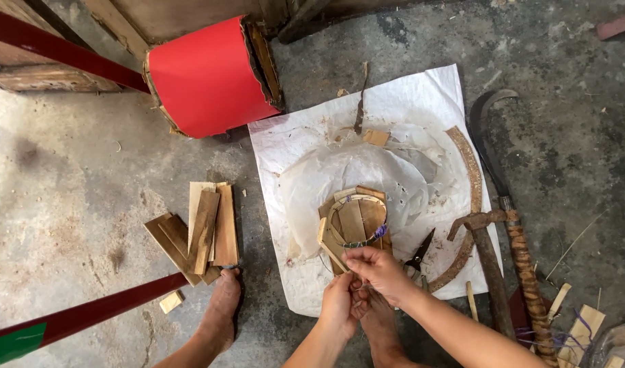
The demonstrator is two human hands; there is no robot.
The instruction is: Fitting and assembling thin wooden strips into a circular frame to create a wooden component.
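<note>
My left hand [341,300] and my right hand [376,268] meet at the near edge of a small round frame of bent wooden strips [354,225], bound with a purple-and-green tie. Both hands pinch the frame's near rim and a thin strip there. The frame rests on crumpled clear plastic [339,177] laid on a white woven sheet [305,136]. My feet show below, one under my hands, the other [221,310] to the left.
Wooden slats [200,232] lie stacked on the concrete floor at left. A red cylinder [206,75] stands at the back. A curved bark strip [470,177], a sickle [493,157], a hammer [486,259] and black shears [421,253] lie to the right. A red bar [87,315] crosses bottom left.
</note>
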